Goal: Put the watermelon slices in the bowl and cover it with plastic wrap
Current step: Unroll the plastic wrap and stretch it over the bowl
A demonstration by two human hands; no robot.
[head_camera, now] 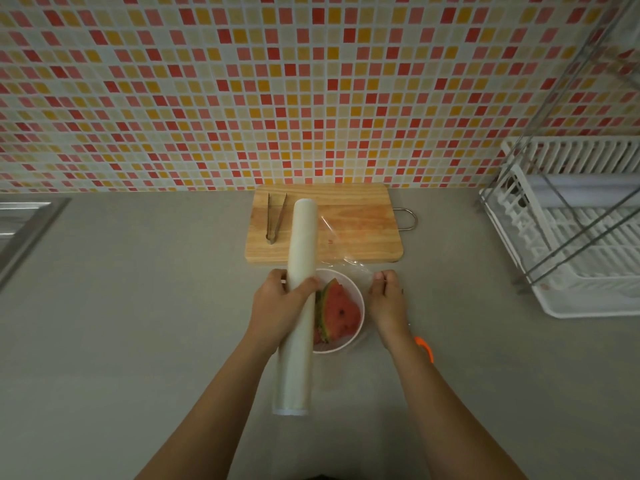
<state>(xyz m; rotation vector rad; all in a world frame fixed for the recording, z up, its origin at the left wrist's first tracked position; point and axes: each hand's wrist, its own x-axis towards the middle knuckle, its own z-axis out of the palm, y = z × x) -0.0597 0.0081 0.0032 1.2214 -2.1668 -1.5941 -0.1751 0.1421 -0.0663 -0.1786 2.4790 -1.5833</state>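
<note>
Gripping the roll of plastic wrap (300,289) around its middle, the left hand (277,306) has its fingers curled shut on it, thumb over the top; the roll runs lengthwise away from the person, its far end over the wooden cutting board (360,216) and its near end hanging over the grey counter (138,306); it hides the left edge of the white bowl (349,341). The right hand (386,299) sits just right of the bowl, fingertips pinched together on the free edge of a clear sheet of film (341,247); that film stretches from the roll across to the right hand, over the bowl and the board's near part, kinda wrinkly. The watermelon slices (341,313) are already in the bowl, red flesh with green rind toward the roll; how many there are, can't really tell. Metal tongs (275,218) lie on the left part of the board, closed end toward the person; something orange (425,346) peeks out from behind the right wrist, too hidden to say what it is. A white dish rack (571,237) stands at the far right, well apart from the bowl; a sink edge (20,223) shows at the far left; tiled wall (242,81) behind it all.
</note>
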